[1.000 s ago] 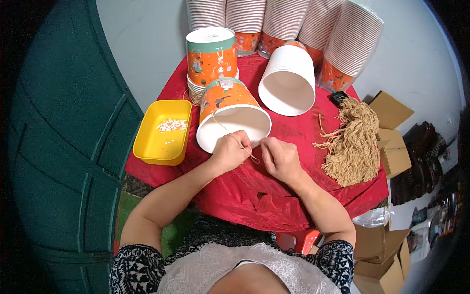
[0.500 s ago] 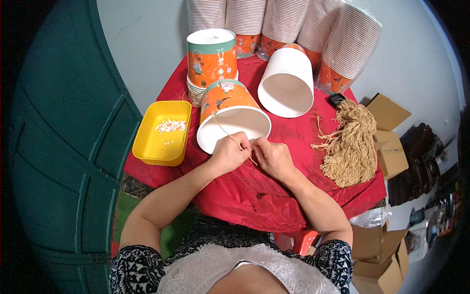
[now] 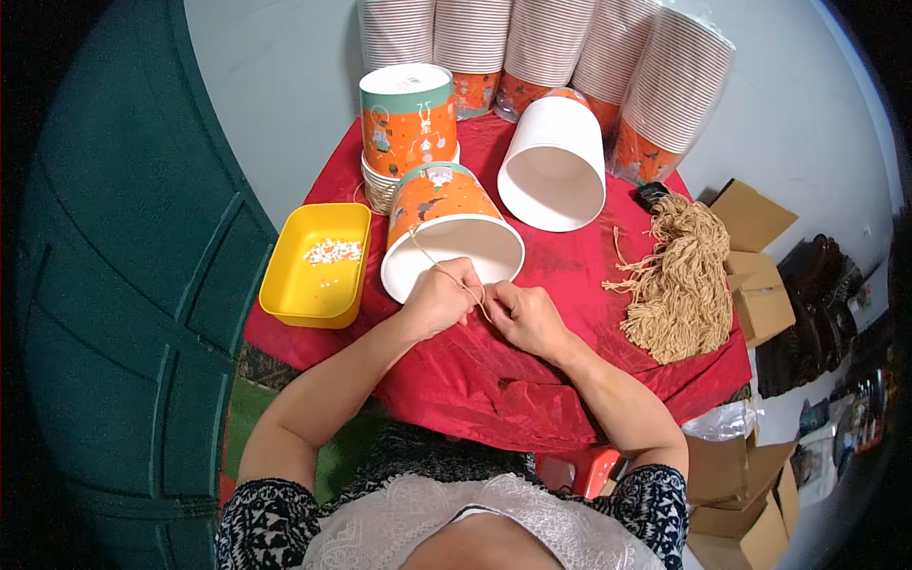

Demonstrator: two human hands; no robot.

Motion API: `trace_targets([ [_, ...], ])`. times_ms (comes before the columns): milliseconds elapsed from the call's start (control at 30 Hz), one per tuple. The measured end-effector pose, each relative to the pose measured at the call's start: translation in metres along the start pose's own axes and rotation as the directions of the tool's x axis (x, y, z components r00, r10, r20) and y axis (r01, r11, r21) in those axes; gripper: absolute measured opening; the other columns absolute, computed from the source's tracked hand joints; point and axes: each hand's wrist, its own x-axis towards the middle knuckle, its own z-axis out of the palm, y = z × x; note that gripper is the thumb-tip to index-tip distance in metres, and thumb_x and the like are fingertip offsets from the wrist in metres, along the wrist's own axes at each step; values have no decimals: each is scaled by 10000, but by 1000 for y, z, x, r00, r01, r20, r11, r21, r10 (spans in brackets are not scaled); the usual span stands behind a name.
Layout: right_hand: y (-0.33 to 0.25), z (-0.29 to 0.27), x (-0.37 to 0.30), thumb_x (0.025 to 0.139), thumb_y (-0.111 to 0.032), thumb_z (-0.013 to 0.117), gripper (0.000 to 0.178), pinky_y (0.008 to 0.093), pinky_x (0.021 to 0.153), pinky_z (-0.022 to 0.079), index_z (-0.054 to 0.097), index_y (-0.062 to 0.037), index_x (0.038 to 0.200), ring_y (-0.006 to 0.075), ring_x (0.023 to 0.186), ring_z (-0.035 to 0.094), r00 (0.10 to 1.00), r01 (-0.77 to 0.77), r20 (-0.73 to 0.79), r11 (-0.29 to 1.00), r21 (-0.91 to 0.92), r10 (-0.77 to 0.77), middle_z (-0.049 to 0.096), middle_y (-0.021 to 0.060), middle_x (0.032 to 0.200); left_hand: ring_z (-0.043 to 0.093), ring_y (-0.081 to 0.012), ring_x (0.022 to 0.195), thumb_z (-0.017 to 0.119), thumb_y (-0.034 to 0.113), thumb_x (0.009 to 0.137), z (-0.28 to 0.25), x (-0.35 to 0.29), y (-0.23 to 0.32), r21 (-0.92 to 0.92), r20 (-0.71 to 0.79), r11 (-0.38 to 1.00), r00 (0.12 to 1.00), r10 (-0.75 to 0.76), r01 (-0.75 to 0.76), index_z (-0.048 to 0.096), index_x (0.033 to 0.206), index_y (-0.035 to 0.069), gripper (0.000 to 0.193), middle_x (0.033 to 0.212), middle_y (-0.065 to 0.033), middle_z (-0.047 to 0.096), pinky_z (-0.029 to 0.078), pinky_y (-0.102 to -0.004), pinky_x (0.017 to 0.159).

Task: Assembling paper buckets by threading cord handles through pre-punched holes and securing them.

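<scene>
An orange paper bucket (image 3: 442, 197) lies on its side, its white mouth facing me. From a point near its rim a thin tan cord (image 3: 425, 249) runs down to my hands. My left hand (image 3: 441, 299) is closed with the cord pinched in its fingers, just in front of the bucket's mouth. Beside it, my right hand (image 3: 521, 313) is also closed, its thumb and fingertips pinching the cord's end part. Fingers hide what lies exactly between the two hands. A yellow tub (image 3: 285, 285) with small white pieces (image 3: 332, 251) stands to the left.
Another bucket (image 3: 553, 171) lies on its side behind. An upside-down orange bucket (image 3: 408, 123) tops a stack at the back left. Tall wrapped stacks of buckets (image 3: 679, 81) line the wall. A bundle of tan cords (image 3: 679, 285) lies right on the red cloth (image 3: 475, 399). Cardboard boxes (image 3: 760, 299) stand beyond.
My right hand has shifted slightly down and away from my left, with the cord showing between them. The whole view has tilted a little; the bucket stays in place.
</scene>
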Motion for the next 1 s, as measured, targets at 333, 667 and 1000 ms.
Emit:
trace_targets([
  [333,-18,-14,2,858,-235,609,223,465,542,512,667,-39,770,380,573,636,984,-101,143,992,-77,111,611,215,621,533,-82,480,627,-8,843,-4,0,1,-138,61,990,998,34,-25,559,756,28,117,640,-26,594,427,-240,431],
  [667,-17,-18,-3,861,-120,588,196,404,506,467,596,-39,682,312,543,589,946,237,139,919,315,-291,588,128,638,548,-88,515,627,-4,831,-5,1,2,-128,84,991,996,38,-27,565,804,6,69,693,-51,605,451,-233,438],
  [1000,-10,-6,0,851,-42,613,164,456,622,547,637,-18,1012,379,736,675,985,-43,-170,999,-29,38,677,208,859,529,-82,511,623,-2,839,-5,-1,3,-180,108,983,993,43,-24,558,842,3,65,696,-43,582,439,-220,435],
])
